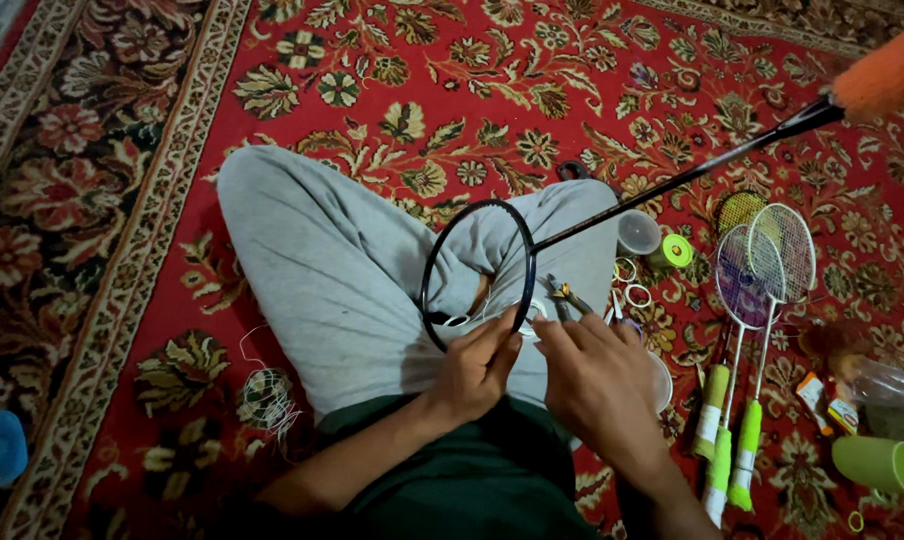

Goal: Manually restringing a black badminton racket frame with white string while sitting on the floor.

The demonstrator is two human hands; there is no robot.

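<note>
My left hand pinches the unstrung racket frame's lower rim over my lap; my right hand grips pliers beside it. Strung rackets lie on the carpet nearby.

Dark unstrung badminton racket tilted across grey-trousered lap, hoop low, shaft running up-right to orange grip (blurred, at frame edge); white string at lower rim; small pliers just beside it.

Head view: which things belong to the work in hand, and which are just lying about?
In hand: unstrung racket frame, pliers, white string, left hand, right hand.
Lying about: strung rackets, green cup, loose string pile, tape roll.
</note>
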